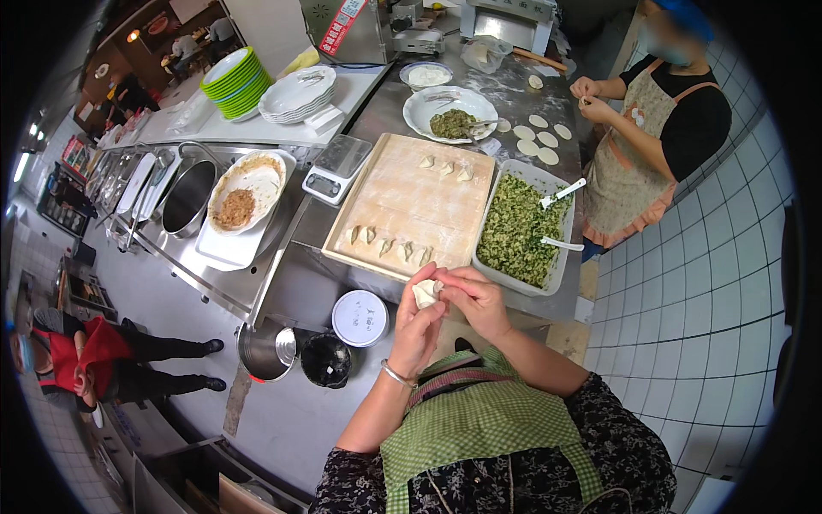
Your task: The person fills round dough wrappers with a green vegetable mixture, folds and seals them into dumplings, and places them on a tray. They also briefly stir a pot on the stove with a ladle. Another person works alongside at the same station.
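Observation:
Between my two hands is a pale dumpling (425, 293), held just past the near edge of a floured wooden tray (411, 199). My left hand (414, 321) cups it with the thumb in front. My right hand (476, 301) pinches its right side with the fingertips. Several folded dumplings (385, 247) stand in a row near the tray's front edge, and three more (447, 168) lie at its far right. Right of the tray is a plastic tub of chopped green filling (523, 225) with two white-handled utensils (562, 243).
Across the steel table, a co-worker (655, 109) holds a small piece of dough beside round wrappers (528, 148). A bowl of dark filling (453, 123), a digital scale (337, 168) and a bowl with brown filling (236, 209) stand around the tray. Below are a lidded bucket (360, 318) and black bin (326, 360).

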